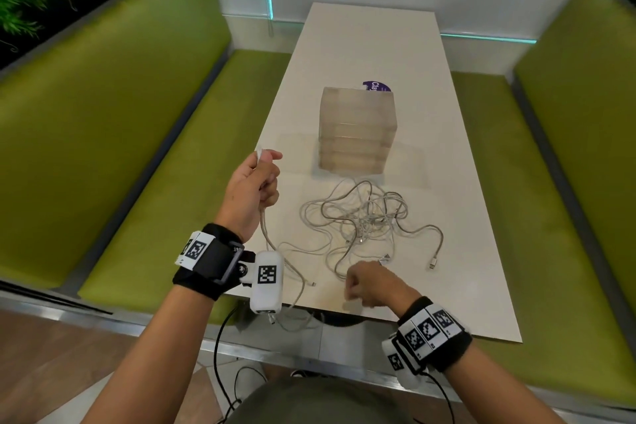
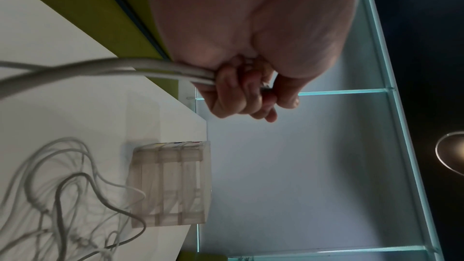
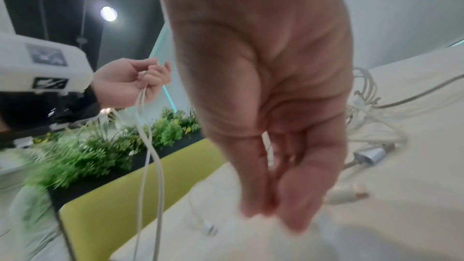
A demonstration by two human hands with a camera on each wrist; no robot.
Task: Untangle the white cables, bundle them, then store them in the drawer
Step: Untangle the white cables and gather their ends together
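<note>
My left hand (image 1: 253, 188) is raised left of centre in the head view, fist curled round a doubled white cable (image 1: 265, 234); two strands run down out of the fist toward the lower centre, over the near table edge. The left wrist view confirms it: fingers (image 2: 233, 94) wrapped on the strands (image 2: 105, 68), thumb pressed against them. My right hand (image 1: 373, 282) sits low, centre-right, just above the white table (image 1: 464, 251). In the right wrist view its fingers (image 3: 296, 176) hang down, loosely bunched; can't tell whether they pinch a strand, too blurred. The rest of the white cables (image 1: 368, 217) lie in a tangled pile mid-frame on the table, connectors loose at the right and near edges. The translucent drawer unit (image 1: 356, 129) stands just behind the pile, centre of frame; all its drawers look closed. A purple label (image 1: 377, 87) peeks out behind its top. Green benches (image 1: 137, 113) on both sides.
</note>
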